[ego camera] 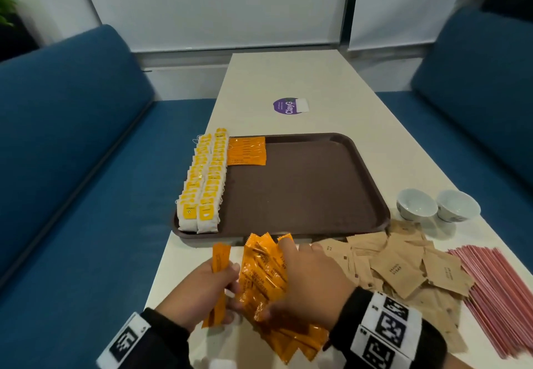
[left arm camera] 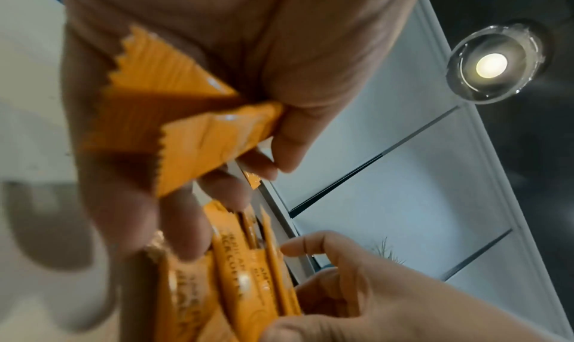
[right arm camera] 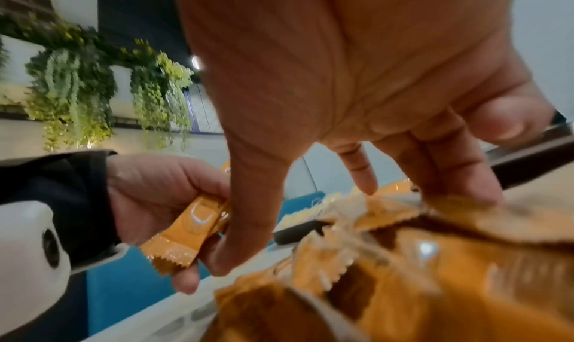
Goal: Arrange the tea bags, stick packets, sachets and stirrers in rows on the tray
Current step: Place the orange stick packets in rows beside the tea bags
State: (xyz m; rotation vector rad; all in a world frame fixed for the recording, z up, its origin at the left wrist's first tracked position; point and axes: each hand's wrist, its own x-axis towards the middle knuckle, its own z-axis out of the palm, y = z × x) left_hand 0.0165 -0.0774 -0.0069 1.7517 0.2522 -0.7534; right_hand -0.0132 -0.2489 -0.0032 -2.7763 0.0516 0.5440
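A brown tray point(ego camera: 302, 195) lies on the white table. Two rows of yellow tea bags point(ego camera: 203, 181) fill its left side, and a short row of orange stick packets point(ego camera: 246, 150) lies at its far left corner. In front of the tray sits a loose pile of orange stick packets point(ego camera: 291, 340). My left hand point(ego camera: 227, 279) grips a couple of stick packets point(left arm camera: 198, 131) upright. My right hand point(ego camera: 300, 264) holds a fanned bunch of packets point(ego camera: 265, 267) above the pile between thumb and fingers. Brown sachets point(ego camera: 403, 267) and pink stirrers point(ego camera: 496, 290) lie to the right.
Two white cups point(ego camera: 416, 204) point(ego camera: 457, 210) stand right of the tray. A purple round sticker point(ego camera: 288, 105) is on the table beyond it. Blue benches point(ego camera: 72, 138) run along both sides of the table. Most of the tray's floor is bare.
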